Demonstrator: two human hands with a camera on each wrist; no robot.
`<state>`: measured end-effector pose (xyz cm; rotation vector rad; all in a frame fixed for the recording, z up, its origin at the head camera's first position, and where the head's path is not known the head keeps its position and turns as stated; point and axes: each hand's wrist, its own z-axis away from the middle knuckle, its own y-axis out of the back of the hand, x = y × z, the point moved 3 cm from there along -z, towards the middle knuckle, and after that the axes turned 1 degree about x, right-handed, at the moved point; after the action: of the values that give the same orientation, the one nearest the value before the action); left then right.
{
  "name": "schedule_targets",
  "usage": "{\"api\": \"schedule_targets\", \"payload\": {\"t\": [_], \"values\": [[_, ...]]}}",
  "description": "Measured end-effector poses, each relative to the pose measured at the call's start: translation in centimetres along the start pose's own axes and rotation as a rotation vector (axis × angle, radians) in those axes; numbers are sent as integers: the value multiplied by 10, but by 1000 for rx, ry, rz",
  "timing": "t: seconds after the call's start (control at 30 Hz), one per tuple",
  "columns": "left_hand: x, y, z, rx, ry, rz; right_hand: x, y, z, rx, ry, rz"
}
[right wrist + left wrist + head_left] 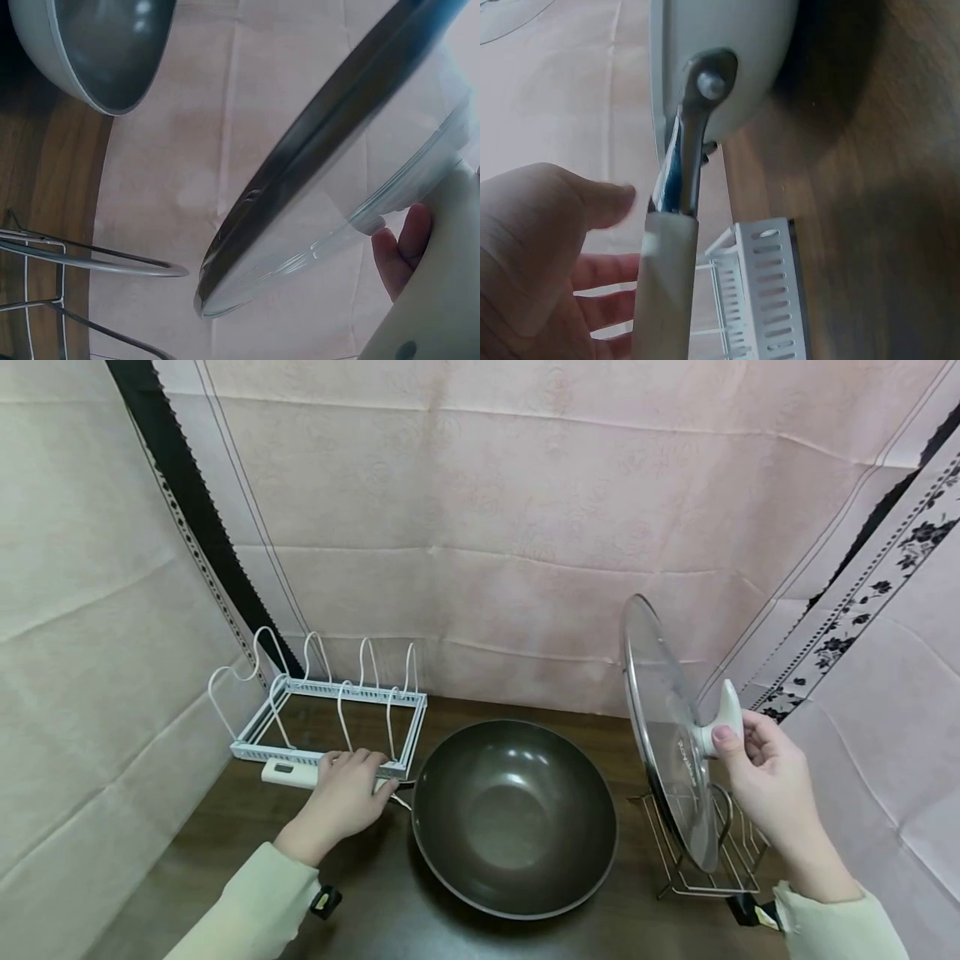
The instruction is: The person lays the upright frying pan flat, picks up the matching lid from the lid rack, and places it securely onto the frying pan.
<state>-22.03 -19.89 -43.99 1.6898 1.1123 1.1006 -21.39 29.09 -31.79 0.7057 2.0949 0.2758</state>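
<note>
Glass lid [667, 735] is held upright on edge by its white knob [723, 714], above a wire lid stand [705, 852] at the right of the dark wooden bench [225, 843]. The knob is pinched by the right hand [765, 777], thumb on the near side and fingers curled behind; whether the lid's lower rim touches the stand or hangs just clear of it cannot be told, since the rim overlaps the wires. In the right wrist view only part of the lid [330, 172] is seen, its far edge cut off, and merely two fingertips [405, 244] show beside the knob [427, 300].

A dark wok [513, 814] sits mid-bench, its cream handle [288, 772] largely covered by the left hand [345, 793], whose fingers lie over it. In the left wrist view the handle [664, 285] and its metal bracket [694, 127] are seen close up beside that hand [532, 255], whose grip is loose, the fingers showing nearly straight and the thumb apart from the handle. A white pan rack [330, 710] stands just behind the hand, touching the handle or nearly so; its base [769, 289] is blurred at the wrist.
</note>
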Motion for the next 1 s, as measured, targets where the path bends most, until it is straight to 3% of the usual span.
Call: {"api": "schedule_targets", "payload": {"t": [0.33,0.5,0.63,1.0], "values": [[-17,-12,10,-36,-87,-11,2,-14,-3,-84,53,3],[-20,-13,12,-1,-103,4,-2,-24,-2,-142,84,-5],[-22,-15,12,20,-114,3,-9,-29,-2,-168,123,50],[-21,-18,12,38,-117,7,-24,-43,-1,-186,400,300]]}}
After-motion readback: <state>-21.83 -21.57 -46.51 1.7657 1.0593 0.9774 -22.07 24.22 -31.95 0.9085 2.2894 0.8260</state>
